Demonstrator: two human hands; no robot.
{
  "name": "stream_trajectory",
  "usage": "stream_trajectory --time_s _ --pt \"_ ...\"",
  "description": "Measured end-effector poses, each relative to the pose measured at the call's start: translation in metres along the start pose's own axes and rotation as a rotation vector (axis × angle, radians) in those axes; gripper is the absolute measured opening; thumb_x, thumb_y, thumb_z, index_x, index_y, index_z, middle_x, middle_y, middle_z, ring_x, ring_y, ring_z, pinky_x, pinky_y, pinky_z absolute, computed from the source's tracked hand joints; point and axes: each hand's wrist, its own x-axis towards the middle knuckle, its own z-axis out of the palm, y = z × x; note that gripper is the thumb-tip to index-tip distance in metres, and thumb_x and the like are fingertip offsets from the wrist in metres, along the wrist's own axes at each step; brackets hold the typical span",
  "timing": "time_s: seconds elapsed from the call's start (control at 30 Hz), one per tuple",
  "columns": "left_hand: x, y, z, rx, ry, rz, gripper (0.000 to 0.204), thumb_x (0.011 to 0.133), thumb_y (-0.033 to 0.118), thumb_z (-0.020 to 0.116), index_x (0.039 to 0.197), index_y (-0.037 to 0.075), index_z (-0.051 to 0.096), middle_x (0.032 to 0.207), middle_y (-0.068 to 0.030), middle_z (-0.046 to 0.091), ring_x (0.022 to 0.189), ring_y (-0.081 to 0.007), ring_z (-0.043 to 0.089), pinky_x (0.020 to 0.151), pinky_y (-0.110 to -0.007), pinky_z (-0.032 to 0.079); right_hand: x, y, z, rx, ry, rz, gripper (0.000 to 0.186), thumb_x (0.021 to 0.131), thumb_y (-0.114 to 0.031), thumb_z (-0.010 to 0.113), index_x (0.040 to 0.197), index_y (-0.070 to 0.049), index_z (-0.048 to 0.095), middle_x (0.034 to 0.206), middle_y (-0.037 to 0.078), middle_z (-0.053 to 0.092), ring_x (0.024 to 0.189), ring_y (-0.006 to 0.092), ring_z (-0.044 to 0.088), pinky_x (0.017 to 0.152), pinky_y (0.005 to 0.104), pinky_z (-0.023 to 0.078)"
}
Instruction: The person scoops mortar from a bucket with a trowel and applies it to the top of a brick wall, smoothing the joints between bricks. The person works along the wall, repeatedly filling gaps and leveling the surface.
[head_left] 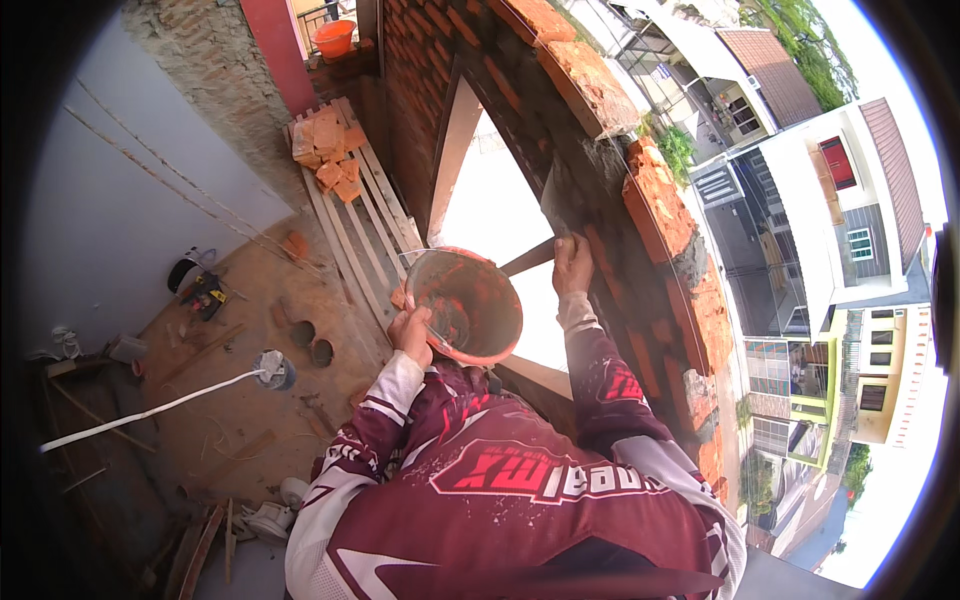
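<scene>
My left hand (410,335) is closed on the rim of an orange bucket (494,315), whose grey-stained inside has some wet mortar at the bottom. To the right of it, my right hand (572,265) is closed on a trowel (555,200), its grey blade pointing up against the mortar-smeared face of the brick wall (640,290). Behind the bucket and trowel is a bright triangular opening (485,190) in the brickwork, with a dark bar across its lower part.
Broken bricks (330,150) lie on wooden slats (372,240) at upper left. An orange tub (333,38) stands at the back. Below left are a floor with tools (205,292), a small pail (275,370) and a white pipe (160,410). Houses (850,180) lie beyond the wall.
</scene>
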Motion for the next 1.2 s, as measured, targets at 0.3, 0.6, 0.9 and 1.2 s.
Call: stream_trajectory --time_s 0.3,0.6,0.9,1.2 --pt "0.0 -0.008 0.011 0.036 -0.03 -0.013 0.018 0.08 -0.001 0.064 0.098 -0.004 0.063 0.096 -0.0047 0.062 0.087 -0.0168 0.06 0.081 -0.031 0.048 -0.048 0.023 -0.053 -0.163 -0.019 0.072 0.044 0.094 -0.029 0.065 0.128 0.0 0.059 0.12 0.024 0.066 0.113 0.0397 0.063 0.097 0.0453 0.049" --pt "-0.001 -0.024 0.035 0.039 -0.16 -0.088 0.016 0.082 -0.003 0.062 0.098 -0.003 0.062 0.099 -0.0062 0.06 0.091 -0.0175 0.06 0.083 -0.033 0.05 -0.101 -0.009 -0.143 -0.387 -0.15 -0.056 0.044 0.085 -0.028 0.075 0.119 -0.002 0.063 0.114 0.02 0.067 0.106 0.0383 0.064 0.091 0.0459 0.051" --pt "-0.01 -0.023 0.039 0.012 -0.241 -0.179 0.018 0.083 -0.003 0.059 0.101 -0.004 0.061 0.102 -0.0083 0.06 0.093 -0.0192 0.06 0.085 -0.033 0.051 -0.107 -0.119 -0.215 -0.089 -0.721 0.025 0.037 0.08 -0.016 0.077 0.11 0.003 0.07 0.094 0.013 0.073 0.085 0.0228 0.07 0.079 0.0354 0.054" --pt "-0.017 -0.012 0.033 0.038 -0.208 -0.188 0.047 0.082 -0.005 0.058 0.128 -0.007 0.054 0.12 -0.0102 0.057 0.109 -0.0234 0.059 0.098 -0.037 0.05 -0.116 -0.114 -0.249 -0.246 -0.116 0.077 0.037 0.088 -0.018 0.069 0.119 0.002 0.068 0.084 0.008 0.072 0.072 0.0122 0.065 0.067 0.0296 0.052"
